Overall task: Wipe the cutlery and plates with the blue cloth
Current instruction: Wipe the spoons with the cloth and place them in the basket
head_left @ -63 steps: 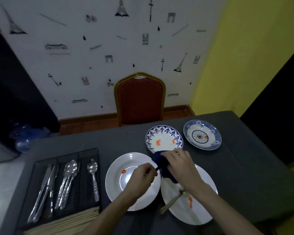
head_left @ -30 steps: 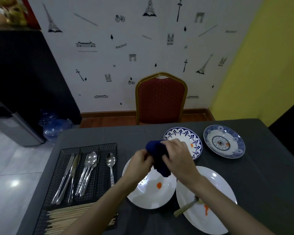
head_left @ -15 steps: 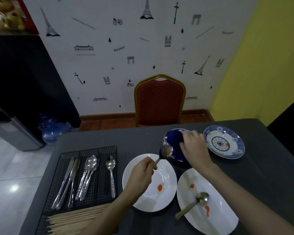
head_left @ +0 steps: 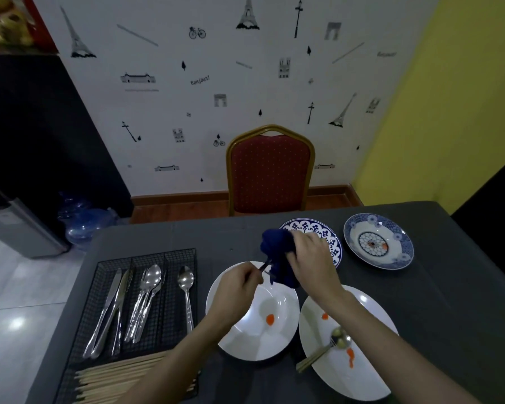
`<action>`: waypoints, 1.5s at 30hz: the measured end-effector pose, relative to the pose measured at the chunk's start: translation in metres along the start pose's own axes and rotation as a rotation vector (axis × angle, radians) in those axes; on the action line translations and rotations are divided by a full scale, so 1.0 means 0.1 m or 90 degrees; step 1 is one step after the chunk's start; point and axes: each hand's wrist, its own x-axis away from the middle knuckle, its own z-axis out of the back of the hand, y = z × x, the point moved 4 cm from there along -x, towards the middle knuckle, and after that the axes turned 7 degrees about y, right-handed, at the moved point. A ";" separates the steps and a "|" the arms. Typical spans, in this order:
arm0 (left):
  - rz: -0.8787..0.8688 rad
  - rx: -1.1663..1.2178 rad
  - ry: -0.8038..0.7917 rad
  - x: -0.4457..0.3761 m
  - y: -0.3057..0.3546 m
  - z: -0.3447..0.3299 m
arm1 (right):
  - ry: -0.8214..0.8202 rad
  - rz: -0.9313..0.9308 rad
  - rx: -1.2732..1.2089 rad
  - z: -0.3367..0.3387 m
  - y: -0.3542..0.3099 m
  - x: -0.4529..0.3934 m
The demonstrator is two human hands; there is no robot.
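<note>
The blue cloth (head_left: 279, 259) wraps whatever cutlery the left hand (head_left: 236, 282) grips; only a dark sliver of handle shows, possibly a spoon. The right hand (head_left: 311, 260) covers part of the patterned plate (head_left: 331, 243).

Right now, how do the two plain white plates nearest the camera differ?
The left white plate carries one orange smear and no cutlery; the right white plate has two separate orange marks. The right plate also holds a spoon lying on it with its handle over the near rim, while the left plate sits under the left hand. Both are plain white, soiled, and rest side by side on the dark tablecloth.
</note>
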 end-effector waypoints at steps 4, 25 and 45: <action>0.036 0.072 -0.003 -0.04 0.01 0.01 | 0.019 0.105 -0.022 -0.06 -0.27 0.11; 0.003 0.062 -0.051 0.00 -0.08 0.08 | -0.105 -0.020 0.131 -0.13 0.31 -0.17; 0.185 -0.314 0.109 0.03 -1.81 0.45 | -0.141 -0.035 -0.015 -0.61 0.04 0.31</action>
